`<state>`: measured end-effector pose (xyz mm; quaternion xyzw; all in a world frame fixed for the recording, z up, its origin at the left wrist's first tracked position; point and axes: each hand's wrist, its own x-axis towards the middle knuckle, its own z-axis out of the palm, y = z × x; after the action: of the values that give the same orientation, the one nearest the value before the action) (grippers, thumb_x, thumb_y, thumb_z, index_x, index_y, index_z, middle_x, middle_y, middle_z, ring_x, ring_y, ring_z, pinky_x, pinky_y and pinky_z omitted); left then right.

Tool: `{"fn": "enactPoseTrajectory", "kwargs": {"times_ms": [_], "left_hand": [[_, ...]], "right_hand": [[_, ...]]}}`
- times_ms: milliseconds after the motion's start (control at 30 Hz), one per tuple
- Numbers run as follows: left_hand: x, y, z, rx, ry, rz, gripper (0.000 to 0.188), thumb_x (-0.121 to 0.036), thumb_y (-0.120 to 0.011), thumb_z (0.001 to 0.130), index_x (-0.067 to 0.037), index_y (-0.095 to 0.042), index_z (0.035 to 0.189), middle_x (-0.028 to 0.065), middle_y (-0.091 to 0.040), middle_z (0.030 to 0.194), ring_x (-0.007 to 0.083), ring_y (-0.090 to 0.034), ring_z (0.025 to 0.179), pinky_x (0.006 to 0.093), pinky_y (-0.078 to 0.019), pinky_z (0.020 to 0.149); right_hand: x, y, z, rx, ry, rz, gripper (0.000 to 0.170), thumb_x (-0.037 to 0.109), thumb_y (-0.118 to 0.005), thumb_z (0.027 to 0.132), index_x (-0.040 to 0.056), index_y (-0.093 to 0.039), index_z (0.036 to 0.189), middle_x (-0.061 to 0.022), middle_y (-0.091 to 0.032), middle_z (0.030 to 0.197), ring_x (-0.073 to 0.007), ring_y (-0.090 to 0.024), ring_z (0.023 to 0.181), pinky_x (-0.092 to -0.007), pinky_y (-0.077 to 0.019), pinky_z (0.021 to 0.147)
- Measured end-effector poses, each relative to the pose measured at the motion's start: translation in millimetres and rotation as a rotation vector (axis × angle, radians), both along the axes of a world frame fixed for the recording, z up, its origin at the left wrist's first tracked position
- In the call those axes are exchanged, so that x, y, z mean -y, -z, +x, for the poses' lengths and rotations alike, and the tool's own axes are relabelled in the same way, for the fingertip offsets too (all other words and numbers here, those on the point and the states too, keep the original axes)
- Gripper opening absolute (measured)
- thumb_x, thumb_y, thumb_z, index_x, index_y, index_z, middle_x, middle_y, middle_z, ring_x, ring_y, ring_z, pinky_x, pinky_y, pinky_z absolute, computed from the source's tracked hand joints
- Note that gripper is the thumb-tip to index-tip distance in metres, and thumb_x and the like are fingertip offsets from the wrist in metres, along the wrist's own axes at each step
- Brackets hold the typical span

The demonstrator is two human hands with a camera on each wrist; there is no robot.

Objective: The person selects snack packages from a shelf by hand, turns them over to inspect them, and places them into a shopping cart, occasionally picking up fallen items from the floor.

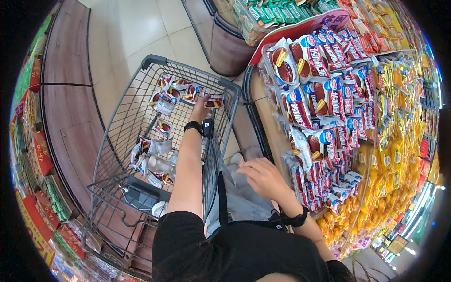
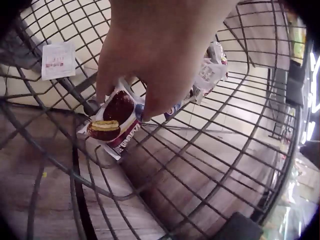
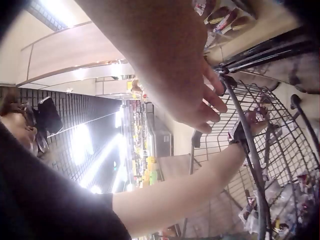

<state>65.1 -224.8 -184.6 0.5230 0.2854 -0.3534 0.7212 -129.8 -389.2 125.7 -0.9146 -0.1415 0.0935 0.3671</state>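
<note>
Inside the shopping cart [image 1: 112, 124], my left hand [image 1: 200, 110] reaches down near the far right corner. Its thumb and fingers pinch a wrapped chocolate snack cake [image 2: 116, 117], in a red and white packet, low against the wire mesh. Another packet [image 1: 192, 92] lies just left of this hand. My right hand [image 1: 266, 178] holds nothing; it hovers in front of my body, between the cart and the shelf, with fingers loosely bent. More snack cakes [image 1: 164, 104] lie in the cart, and a pile [image 1: 143, 152] with a clear plastic container [image 1: 162, 167] sits nearer the handle.
On the right, a display shelf holds stacked snack cakes [image 1: 324, 96] of the same kind, with yellow packets [image 1: 390, 160] beyond. Green packets [image 1: 282, 14] fill a bin at the top. A wood-look platform [image 1: 66, 108] runs along the cart's left side, by shelves of goods.
</note>
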Motion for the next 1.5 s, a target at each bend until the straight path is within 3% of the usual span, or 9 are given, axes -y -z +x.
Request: {"fn": "enactPoseTrajectory", "kwargs": {"times_ms": [133,267,533,733,933,1000,1200,1267,1500], "left_hand": [[-1.5,5.2,-1.6,-0.169,-0.011,0.056,0.026,-0.021,-0.049,0.089,-0.002,-0.057,0.104,0.0068,-0.054,0.096,0.0176,-0.049,0.080,0.0256,-0.0445,0.071],[-12.9,72.6,-3.8,-0.224,-0.055,-0.202,0.032,-0.024,-0.041,0.094,-0.001,-0.045,0.115,0.0112,-0.054,0.104,0.0179,-0.051,0.082,0.0279,-0.0496,0.071],[-15.5,-14.0,-28.2,-0.038,0.053,0.039,0.044,-0.047,-0.049,0.088,-0.004,-0.051,0.100,0.0089,-0.055,0.086,0.0237,-0.057,0.076,0.0337,-0.0477,0.067],[-35.1,-63.1,-35.6,0.075,0.053,0.177,0.039,-0.041,-0.051,0.090,-0.005,-0.054,0.105,0.0068,-0.054,0.084,0.0230,-0.056,0.071,0.0330,-0.0475,0.060],[-60.5,-149.4,-23.6,0.680,0.523,0.805,0.045,-0.036,-0.052,0.082,0.006,-0.062,0.091,0.0135,-0.059,0.068,0.0209,-0.055,0.058,0.0359,-0.0414,0.052],[-60.8,-204.0,-21.0,0.560,0.494,0.883,0.046,-0.036,-0.053,0.081,0.007,-0.063,0.090,0.0151,-0.062,0.072,0.0208,-0.058,0.062,0.0359,-0.0416,0.052],[-29.9,-392.7,-122.5,0.781,0.387,0.219,0.027,-0.021,-0.053,0.088,-0.002,-0.067,0.100,0.0092,-0.064,0.101,0.0159,-0.058,0.096,0.0281,-0.0444,0.081],[-10.1,-448.4,-160.0,0.858,0.550,0.235,0.027,-0.019,-0.052,0.090,0.000,-0.065,0.104,0.0086,-0.062,0.106,0.0157,-0.055,0.101,0.0272,-0.0421,0.086],[57.5,-503.1,-224.8,1.022,1.058,-0.081,0.030,-0.013,-0.048,0.093,0.002,-0.059,0.117,0.0065,-0.052,0.123,0.0147,-0.049,0.111,0.0263,-0.0383,0.093]], "right_hand": [[2.2,-6.7,-4.1,0.029,-0.002,0.001,0.022,0.005,-0.061,0.071,0.0067,-0.060,0.094,-0.0057,-0.058,0.090,-0.0249,-0.056,0.087,-0.0363,-0.0437,0.077],[5.7,-17.4,-16.3,0.083,0.027,-0.005,0.020,0.005,-0.061,0.072,0.0067,-0.060,0.091,-0.0056,-0.058,0.090,-0.0246,-0.056,0.087,-0.0365,-0.0440,0.077],[27.7,-34.7,-53.9,0.152,0.123,-0.044,0.016,0.005,-0.060,0.073,0.0076,-0.061,0.089,-0.0060,-0.058,0.090,-0.0260,-0.056,0.088,-0.0371,-0.0446,0.078],[50.6,-55.4,-71.4,0.317,0.213,-0.041,0.013,0.005,-0.060,0.075,0.0085,-0.062,0.088,-0.0065,-0.059,0.087,-0.0263,-0.058,0.084,-0.0370,-0.0467,0.074],[64.2,-76.3,-88.2,0.438,0.271,0.028,0.010,0.004,-0.060,0.077,0.0074,-0.062,0.087,-0.0089,-0.060,0.085,-0.0286,-0.059,0.082,-0.0390,-0.0468,0.074],[68.3,-78.9,-97.1,0.457,0.287,0.056,0.010,0.004,-0.059,0.078,0.0071,-0.062,0.087,-0.0089,-0.061,0.086,-0.0293,-0.058,0.083,-0.0387,-0.0468,0.074],[83.7,-82.3,-124.0,0.435,0.321,0.152,0.020,0.007,-0.062,0.077,0.0060,-0.060,0.097,-0.0105,-0.059,0.097,-0.0302,-0.057,0.092,-0.0378,-0.0461,0.080],[82.3,-87.0,-130.7,0.480,0.386,0.199,0.029,0.009,-0.064,0.076,0.0057,-0.058,0.104,-0.0115,-0.057,0.104,-0.0303,-0.056,0.098,-0.0371,-0.0455,0.084],[88.0,-98.4,-165.4,0.419,0.537,0.380,0.059,0.016,-0.074,0.072,0.0051,-0.048,0.124,-0.0139,-0.057,0.114,-0.0289,-0.057,0.103,-0.0352,-0.0464,0.087]]}}
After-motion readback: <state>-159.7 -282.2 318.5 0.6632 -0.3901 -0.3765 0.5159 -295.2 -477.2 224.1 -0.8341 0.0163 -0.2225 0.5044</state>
